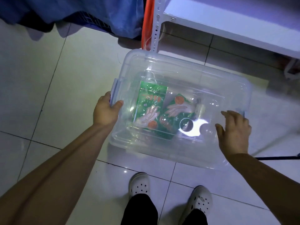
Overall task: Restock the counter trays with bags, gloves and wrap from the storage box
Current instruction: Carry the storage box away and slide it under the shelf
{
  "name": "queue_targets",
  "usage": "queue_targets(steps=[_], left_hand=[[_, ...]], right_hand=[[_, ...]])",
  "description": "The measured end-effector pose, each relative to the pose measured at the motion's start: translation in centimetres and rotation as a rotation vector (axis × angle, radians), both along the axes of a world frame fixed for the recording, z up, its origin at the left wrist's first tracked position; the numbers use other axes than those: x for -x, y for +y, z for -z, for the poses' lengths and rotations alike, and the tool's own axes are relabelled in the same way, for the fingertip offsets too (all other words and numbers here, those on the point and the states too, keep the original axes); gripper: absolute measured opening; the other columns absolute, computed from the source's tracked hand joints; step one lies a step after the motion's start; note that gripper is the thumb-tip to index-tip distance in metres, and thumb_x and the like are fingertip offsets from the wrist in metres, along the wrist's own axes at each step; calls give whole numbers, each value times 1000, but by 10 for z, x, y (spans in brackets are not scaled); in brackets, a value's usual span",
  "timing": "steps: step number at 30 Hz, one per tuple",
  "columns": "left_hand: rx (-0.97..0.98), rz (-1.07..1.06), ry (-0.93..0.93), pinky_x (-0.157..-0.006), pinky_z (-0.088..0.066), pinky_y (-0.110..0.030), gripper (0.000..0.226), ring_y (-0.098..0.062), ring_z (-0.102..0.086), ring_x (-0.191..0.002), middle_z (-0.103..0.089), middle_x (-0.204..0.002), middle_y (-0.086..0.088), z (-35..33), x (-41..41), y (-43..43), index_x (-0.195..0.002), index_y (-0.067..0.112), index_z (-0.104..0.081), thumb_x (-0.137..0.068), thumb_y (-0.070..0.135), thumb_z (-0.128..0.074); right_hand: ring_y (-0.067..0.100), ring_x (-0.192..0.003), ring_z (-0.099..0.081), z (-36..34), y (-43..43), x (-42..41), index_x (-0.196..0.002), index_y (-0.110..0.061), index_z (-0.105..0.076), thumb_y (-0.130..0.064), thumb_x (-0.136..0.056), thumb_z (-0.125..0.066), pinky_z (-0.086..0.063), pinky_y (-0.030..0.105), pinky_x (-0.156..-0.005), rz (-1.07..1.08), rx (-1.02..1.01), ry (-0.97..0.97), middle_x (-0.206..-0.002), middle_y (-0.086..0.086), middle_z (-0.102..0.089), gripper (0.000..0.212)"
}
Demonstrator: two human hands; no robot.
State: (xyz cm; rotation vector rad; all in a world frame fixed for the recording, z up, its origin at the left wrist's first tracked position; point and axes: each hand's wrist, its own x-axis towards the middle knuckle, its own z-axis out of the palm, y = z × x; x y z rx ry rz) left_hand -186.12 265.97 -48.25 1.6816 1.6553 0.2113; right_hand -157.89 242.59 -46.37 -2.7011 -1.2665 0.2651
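A clear plastic storage box with its lid on lies across the middle of the view above the pale tiled floor; whether it sits on the tiles or is raised a little cannot be told. Through the lid show two green glove packets printed with pale hands and orange discs. They lie side by side in the left half of the box, the right-hand one tilted and partly under a bright glare on the lid.

The left grip holds the box at its left end: the thumb lies on the lid's edge and the fingers curl round the bluish latch there. The right grip is blurred and holds nothing. Its fingers are spread and only slightly bent over the right end of the lid, the fingertips near the latch on that side — contact with the lid cannot be made out.

Beyond the box stands a white shelf on a perforated post, an orange strip just beside the post, and blue cloth to the left. Two white clogs and black trouser legs show at the bottom — near the box's front edge.
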Motion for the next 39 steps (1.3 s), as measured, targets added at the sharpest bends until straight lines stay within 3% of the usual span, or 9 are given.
queue_targets(steps=[4,7,11,14,17,20,25,31,39], left_hand=[[-152,3,80,-56,-30,-29,21,-25,-41,-60,-47,-67,-10,-1,-6,-8,-73,9,-45,-86,21,-55],[-44,-102,39,-60,-34,-30,20,-27,-44,-64,-49,-70,-13,-1,-18,-11,-78,5,-49,-88,21,-55],[255,-200,44,-63,-39,-35,23,-29,-45,-66,-49,-82,-18,-11,-24,-12,-87,5,-46,-93,27,-49],[267,-196,33,-52,-31,-29,20,-28,-37,-56,-42,-74,-15,-41,-27,-22,-90,5,-45,-93,24,-49],[182,-185,63,-52,-30,-31,19,-26,-39,-61,-42,-73,-15,-86,-32,-35,-89,5,-44,-93,23,-50],[127,-144,100,-59,-33,-35,23,-27,-43,-71,-45,-79,-18,-138,-44,-46,-88,4,-45,-93,25,-50],[-5,-67,119,-49,-27,-31,27,-27,-38,-62,-38,-63,-12,-214,-92,-51,-76,3,-40,-93,21,-51],[-16,60,80,-59,-33,-37,26,-32,-44,-66,-46,-70,-15,-281,-175,-30,-79,6,-42,-93,27,-48],[-153,303,56,-70,-35,-41,27,-30,-41,-74,-44,-80,-15,-305,-275,33,-80,9,-36,-94,31,-45]], right_hand=[[50,-112,-41,2,-16,-17,-131,8,-39,-13,-82,-68,-36,56,-91,214,4,18,-133,33,-41,61],[43,-116,-38,11,-15,-29,-133,6,-35,-22,-87,-63,-33,50,-96,372,-16,126,-136,30,-38,60],[33,-89,-49,10,-16,-49,-108,4,-46,-26,-93,-51,-40,40,-76,766,1,633,-104,24,-52,33],[28,-75,-51,-10,-31,-64,-98,-5,-47,-24,-91,-56,-46,35,-65,762,-15,800,-89,15,-52,21],[19,-59,-46,-47,-46,-75,-90,-9,-45,-24,-90,-59,-41,27,-51,724,-44,882,-76,8,-49,20],[17,-55,-47,-96,-67,-87,-85,-8,-49,-20,-87,-64,-42,28,-50,699,-49,938,-67,5,-49,20],[7,-38,-50,-183,-105,-125,-80,-6,-54,-11,-82,-71,-40,17,-34,717,-43,1037,-60,6,-51,17],[28,-61,-55,-248,-123,-160,-82,-4,-56,-21,-82,-70,-45,41,-58,798,-125,993,-81,26,-64,22],[33,-74,-54,-260,-107,-162,-92,3,-60,-10,-86,-64,-46,46,-68,1067,-378,968,-89,29,-64,15]])
